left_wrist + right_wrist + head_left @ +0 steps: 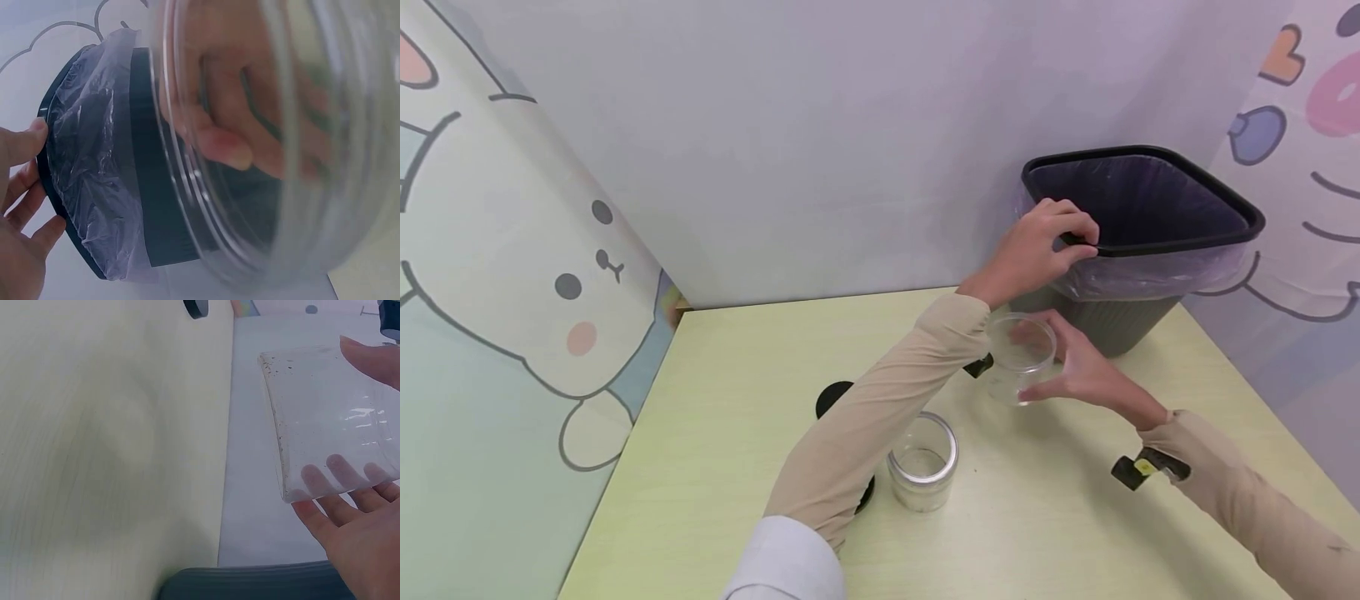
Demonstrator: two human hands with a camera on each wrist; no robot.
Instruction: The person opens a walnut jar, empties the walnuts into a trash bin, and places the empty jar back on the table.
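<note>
Clear plastic jar (1019, 357) held above the table (715, 400) in the right hand (1078, 367), fingers curled round it | left hand (1037, 242) grips bin (1157, 250) rim | second jar (922, 460) stands nearby

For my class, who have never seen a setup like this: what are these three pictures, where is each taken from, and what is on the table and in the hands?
No machine here: a person wears three cameras. The head view looks down at a pale table. The left hand grips the rim of a black bin lined with a plastic bag. The right hand holds a clear jar, tilted, above the table. A second open jar stands on the table, with black lids nearby. The wrist views are close-ups: the left shows the bin through the jar, the right shows the held jar.
</note>
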